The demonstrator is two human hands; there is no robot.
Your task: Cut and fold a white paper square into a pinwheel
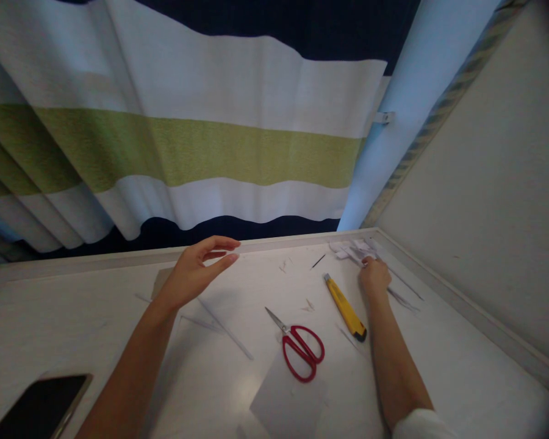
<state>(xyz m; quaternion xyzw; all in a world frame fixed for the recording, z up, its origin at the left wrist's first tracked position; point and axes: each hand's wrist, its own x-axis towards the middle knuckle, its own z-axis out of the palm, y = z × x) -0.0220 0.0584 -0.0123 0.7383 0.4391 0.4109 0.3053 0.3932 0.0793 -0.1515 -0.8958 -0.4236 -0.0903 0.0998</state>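
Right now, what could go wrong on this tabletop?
1. The scissors lie with their tips pointing to the left hand's side; a low sweep of the left hand might catch them.
2. The yellow cutter lies beside the right forearm, so a sideways move could knock it.
3. Loose paper strips at the right hand could scatter.

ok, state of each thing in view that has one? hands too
Left hand: open, raised, nothing held
Right hand: fingers curled at paper strips, grip unclear
Paper strips: loose, bunched
Scissors: blades shut
Yellow cutter: lying down, no blade seen extended
Phone: screen dark
Curtain: hanging, spread
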